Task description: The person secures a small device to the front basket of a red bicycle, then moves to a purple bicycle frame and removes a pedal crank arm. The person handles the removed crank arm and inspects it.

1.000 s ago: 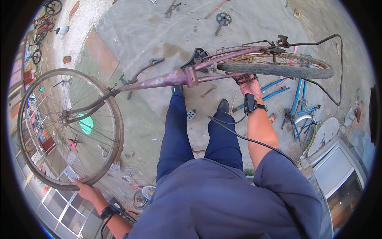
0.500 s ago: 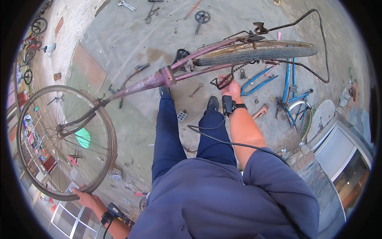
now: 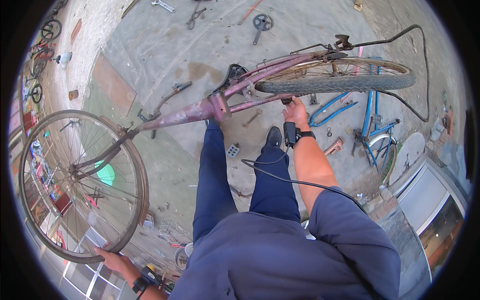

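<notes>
The bicycle, with its scuffed purple-pink metal frame (image 3: 187,114), spans the floor before the person and looks turned upside down: the black saddle (image 3: 231,76) and dark bent handlebar (image 3: 170,95) lie low under the frame, which probably lets both wheels stand free. At the frame's left end, the left hand (image 3: 116,261) pinches the tyre of the thin-spoked front wheel (image 3: 75,172) between thumb and fingers, seemingly to steady that end. The right hand (image 3: 296,114) is raised under the frame's right part, beside the knobbly grey-black rear tyre (image 3: 345,84); its fingers are curled up by a small dark part, but whether they grip it I cannot tell.

The surface is a grey, stained floor (image 3: 170,50), greener left of the frame. Beyond the frame lie a toothed dark crankset (image 3: 262,26) and a silver metal spanner (image 3: 163,6); on its near side, a grey block pedal (image 3: 233,150). Right of the frame are blue metal bicycle parts (image 3: 367,117) and, nearer the person, a white-framed door (image 3: 425,197).
</notes>
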Tool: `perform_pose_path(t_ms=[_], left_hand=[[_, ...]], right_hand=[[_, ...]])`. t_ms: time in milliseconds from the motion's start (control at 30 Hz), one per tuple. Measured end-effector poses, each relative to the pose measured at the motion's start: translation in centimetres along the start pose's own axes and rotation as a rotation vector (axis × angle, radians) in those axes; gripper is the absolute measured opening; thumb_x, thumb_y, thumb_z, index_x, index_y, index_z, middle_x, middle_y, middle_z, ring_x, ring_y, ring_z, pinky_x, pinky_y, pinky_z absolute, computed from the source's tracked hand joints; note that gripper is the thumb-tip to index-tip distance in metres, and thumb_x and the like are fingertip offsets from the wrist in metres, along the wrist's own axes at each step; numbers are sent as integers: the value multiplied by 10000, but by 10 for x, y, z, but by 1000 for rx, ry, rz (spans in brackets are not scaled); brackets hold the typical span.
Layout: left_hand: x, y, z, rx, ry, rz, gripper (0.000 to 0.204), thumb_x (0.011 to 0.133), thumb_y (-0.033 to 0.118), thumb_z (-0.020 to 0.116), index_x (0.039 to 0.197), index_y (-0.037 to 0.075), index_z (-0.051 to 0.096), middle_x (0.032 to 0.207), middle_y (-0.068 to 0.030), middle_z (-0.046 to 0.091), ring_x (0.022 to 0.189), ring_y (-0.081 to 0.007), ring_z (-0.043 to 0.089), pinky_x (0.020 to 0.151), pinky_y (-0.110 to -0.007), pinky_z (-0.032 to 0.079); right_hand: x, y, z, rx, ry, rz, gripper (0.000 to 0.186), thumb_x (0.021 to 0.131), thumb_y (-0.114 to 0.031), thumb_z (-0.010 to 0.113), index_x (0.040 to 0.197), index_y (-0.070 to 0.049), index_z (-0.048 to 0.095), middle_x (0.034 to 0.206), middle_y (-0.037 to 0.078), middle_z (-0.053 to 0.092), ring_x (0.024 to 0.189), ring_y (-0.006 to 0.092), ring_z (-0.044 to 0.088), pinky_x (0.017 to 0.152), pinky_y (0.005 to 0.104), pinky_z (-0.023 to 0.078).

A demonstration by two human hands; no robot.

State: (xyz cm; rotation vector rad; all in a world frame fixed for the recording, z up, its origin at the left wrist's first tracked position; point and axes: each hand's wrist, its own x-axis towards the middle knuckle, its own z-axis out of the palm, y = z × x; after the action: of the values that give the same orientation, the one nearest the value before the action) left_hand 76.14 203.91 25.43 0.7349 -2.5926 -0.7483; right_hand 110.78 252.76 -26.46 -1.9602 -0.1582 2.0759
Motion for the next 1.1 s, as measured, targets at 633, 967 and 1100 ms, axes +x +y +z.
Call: perform_pose_path(t_ms=[633,967,1100], left_hand=[[6,-9,-6,-108,-110,-67,447,996,458,566,848,35,571,843,-98,598,813,-201,564,811,-347,471],[29,2,-16,-539,-261,-164,218,977,234,642,903,46,561,791,-34,551,741,-154,542,764,-318,478],[32,17,-14,-570,-217,-186,226,974,228,643,866,44,568,775,-36,551,737,-154,546,755,-329,476]], right_hand=[[-80,-49,34,-125,-249,34,250,993,-252,489,1219,-146,503,1393,120,493,1305,340,481,1017,551,436],[-113,-26,91,-21,-374,154,189,996,-238,580,1112,-90,592,1130,140,663,1115,318,630,879,444,559],[-104,-27,89,-81,-331,109,172,1001,-210,568,1095,-67,587,1055,124,677,1019,291,664,896,445,562]])
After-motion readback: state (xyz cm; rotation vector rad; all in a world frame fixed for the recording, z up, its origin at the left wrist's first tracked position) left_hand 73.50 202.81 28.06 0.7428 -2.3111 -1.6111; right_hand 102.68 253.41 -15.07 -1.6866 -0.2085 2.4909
